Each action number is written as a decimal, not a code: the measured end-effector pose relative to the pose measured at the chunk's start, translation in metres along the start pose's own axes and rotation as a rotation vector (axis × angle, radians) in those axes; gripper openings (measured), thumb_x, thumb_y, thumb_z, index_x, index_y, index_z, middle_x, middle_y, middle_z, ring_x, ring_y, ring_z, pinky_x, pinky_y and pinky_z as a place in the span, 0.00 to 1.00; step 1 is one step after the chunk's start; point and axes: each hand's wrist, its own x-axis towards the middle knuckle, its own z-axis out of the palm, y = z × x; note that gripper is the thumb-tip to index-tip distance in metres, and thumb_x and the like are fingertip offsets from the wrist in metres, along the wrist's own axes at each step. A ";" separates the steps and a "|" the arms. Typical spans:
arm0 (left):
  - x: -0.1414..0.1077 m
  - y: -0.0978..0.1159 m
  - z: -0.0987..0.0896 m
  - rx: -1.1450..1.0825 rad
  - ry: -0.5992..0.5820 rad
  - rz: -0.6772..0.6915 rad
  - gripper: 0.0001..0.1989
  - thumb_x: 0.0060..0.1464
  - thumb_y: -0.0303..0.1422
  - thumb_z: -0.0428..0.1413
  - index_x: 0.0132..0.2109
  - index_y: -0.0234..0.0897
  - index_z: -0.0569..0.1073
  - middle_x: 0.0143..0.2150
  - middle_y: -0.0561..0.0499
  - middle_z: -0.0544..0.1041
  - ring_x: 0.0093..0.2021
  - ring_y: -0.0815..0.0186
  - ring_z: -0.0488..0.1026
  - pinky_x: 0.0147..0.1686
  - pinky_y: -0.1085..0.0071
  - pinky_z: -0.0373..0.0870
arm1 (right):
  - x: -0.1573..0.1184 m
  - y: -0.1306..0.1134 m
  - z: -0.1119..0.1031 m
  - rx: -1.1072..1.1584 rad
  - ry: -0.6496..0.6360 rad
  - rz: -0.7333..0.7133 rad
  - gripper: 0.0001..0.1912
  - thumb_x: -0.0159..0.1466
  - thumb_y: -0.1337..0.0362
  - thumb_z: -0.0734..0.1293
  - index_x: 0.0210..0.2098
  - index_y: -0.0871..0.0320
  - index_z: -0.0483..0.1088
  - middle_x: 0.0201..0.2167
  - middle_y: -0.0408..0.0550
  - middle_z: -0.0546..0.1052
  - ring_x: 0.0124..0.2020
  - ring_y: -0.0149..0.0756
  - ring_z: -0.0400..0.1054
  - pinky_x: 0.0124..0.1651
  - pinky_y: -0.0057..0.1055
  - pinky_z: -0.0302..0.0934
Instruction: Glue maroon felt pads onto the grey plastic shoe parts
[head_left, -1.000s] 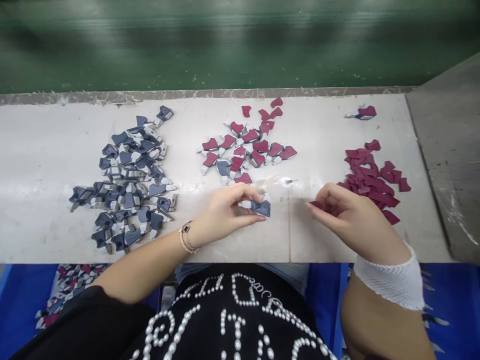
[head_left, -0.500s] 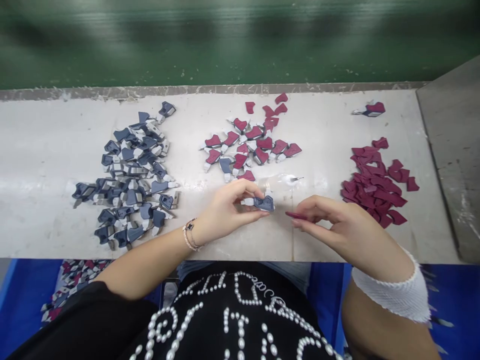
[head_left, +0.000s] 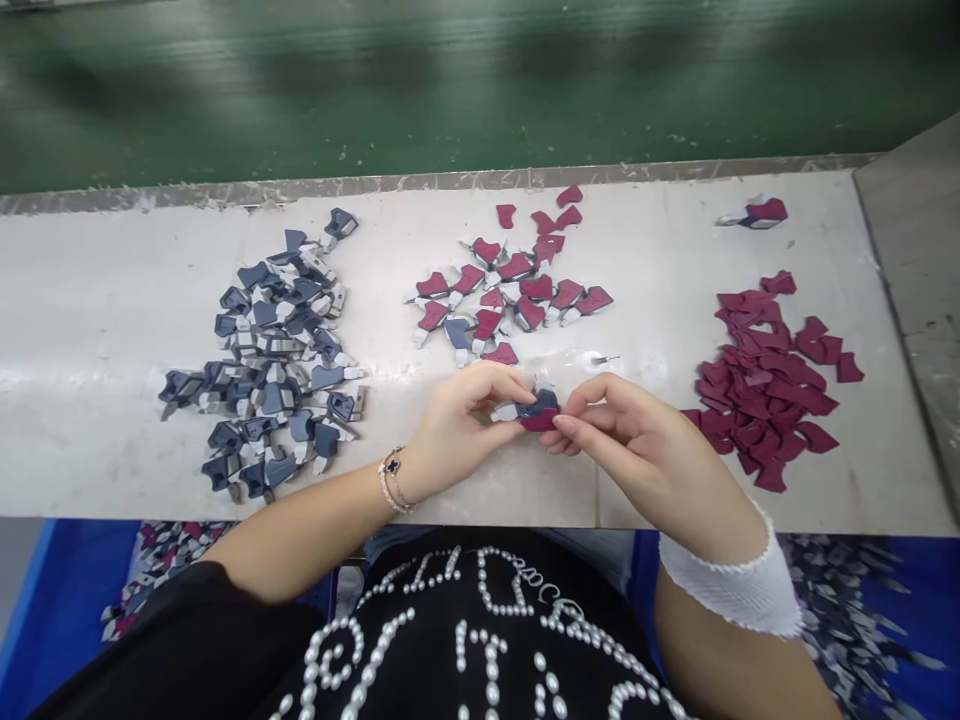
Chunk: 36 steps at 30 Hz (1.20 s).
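Maroon patch (head_left: 538, 421), just one, meets one navy piece (head_left: 541, 404), clamped together between left hand (head_left: 457, 428) and right hand (head_left: 637, 445).

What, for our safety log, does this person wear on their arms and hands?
The left hand and right hand are bare, without gloves. The left wrist has a pale beaded bracelet and a thin bracelet with a dark clover-shaped charm. A white mesh sleeve circles the right forearm. A black top with pearl beads covers the upper body.
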 end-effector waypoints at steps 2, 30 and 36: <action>0.000 0.000 0.000 -0.005 -0.004 -0.002 0.08 0.52 0.28 0.65 0.40 0.37 0.75 0.41 0.48 0.76 0.41 0.66 0.75 0.37 0.70 0.76 | 0.002 0.001 0.001 0.015 0.013 0.014 0.11 0.68 0.53 0.67 0.37 0.54 0.66 0.33 0.44 0.80 0.38 0.36 0.77 0.44 0.34 0.70; 0.002 0.006 0.000 0.157 0.028 0.217 0.11 0.51 0.33 0.67 0.41 0.38 0.76 0.39 0.49 0.80 0.41 0.66 0.78 0.42 0.67 0.78 | 0.006 0.000 0.006 0.116 0.071 0.049 0.15 0.67 0.52 0.68 0.32 0.54 0.63 0.25 0.41 0.74 0.29 0.32 0.68 0.35 0.30 0.63; 0.004 0.010 -0.004 0.102 -0.036 0.225 0.10 0.52 0.33 0.66 0.41 0.39 0.76 0.39 0.49 0.81 0.41 0.66 0.78 0.42 0.67 0.78 | 0.000 0.003 -0.001 0.072 0.027 0.028 0.13 0.70 0.50 0.63 0.41 0.53 0.67 0.27 0.40 0.73 0.30 0.31 0.66 0.34 0.29 0.61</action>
